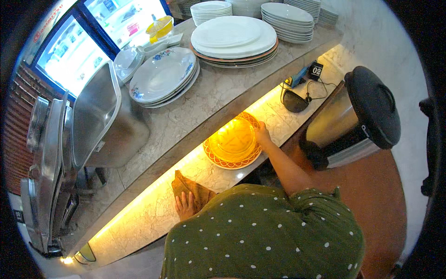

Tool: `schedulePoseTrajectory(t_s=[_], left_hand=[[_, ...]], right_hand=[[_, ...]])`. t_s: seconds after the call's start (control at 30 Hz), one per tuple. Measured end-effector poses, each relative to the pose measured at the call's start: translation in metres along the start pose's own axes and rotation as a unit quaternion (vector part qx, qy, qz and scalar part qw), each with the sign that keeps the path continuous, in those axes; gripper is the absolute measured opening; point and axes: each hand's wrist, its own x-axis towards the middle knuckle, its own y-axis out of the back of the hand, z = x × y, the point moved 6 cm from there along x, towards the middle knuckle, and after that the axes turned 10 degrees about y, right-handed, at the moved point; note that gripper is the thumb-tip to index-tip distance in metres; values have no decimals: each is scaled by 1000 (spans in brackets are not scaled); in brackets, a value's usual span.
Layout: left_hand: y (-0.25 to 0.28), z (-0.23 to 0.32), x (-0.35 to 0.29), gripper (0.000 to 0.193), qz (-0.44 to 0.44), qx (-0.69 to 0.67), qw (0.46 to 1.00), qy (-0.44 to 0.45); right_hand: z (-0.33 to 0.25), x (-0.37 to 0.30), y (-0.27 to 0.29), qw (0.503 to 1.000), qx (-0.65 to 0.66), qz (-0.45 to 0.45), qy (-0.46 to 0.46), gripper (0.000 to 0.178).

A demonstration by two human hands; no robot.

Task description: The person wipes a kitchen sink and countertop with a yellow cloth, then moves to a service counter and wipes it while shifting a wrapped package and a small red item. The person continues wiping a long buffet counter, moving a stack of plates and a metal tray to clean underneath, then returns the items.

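My right hand (pixel 263 135) grips the right rim of an orange plate (pixel 217 160) with a patterned border and a glossy yellow middle. The plate rests on the lit lower marble shelf. To its lower left, my left hand (pixel 185 206) lies with fingers stretched out on a folded brown cloth (pixel 200 189). The cloth is on the same shelf, its near end partly hidden by my green dotted top (pixel 260 228).
Above the shelf, a marble counter (pixel 204 100) bears white plates (pixel 234 37), flowered plates (pixel 162 76) and a deep steel pan (pixel 109 121). To the right stands a steel urn with a black lid (pixel 374 109). A dark corded device (pixel 295 101) sits along the shelf.
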Motion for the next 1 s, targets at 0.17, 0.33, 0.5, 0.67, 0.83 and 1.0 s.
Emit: schedulePoseTrajectory(t_s=[0.17, 0.33, 0.5, 0.67, 0.83, 1.0], left_hand=[[1, 1, 1, 59, 54, 20, 998, -19], [-26, -11, -1, 85, -109, -30, 994, -5], [-31, -16, -9, 81, -50, -46, 997, -44], [-27, -28, -27, 62, -62, -148, 956, -247], [14, -41, -1, 35, -272, -407, 850, -197], [102, -14, 46, 31, -475, -677, 526, 197]], right_hand=[[4, -34, -42, 999, -21, 32, 17, 63], [-3, -86, -79, 999, -3, 33, -39, 69], [-7, -134, -107, 994, 25, 78, -77, 74], [2, -150, -121, 992, 72, 69, -74, 77], [0, -155, -105, 990, 131, 27, -41, 79], [-4, -183, -58, 980, 174, -20, -98, 75]])
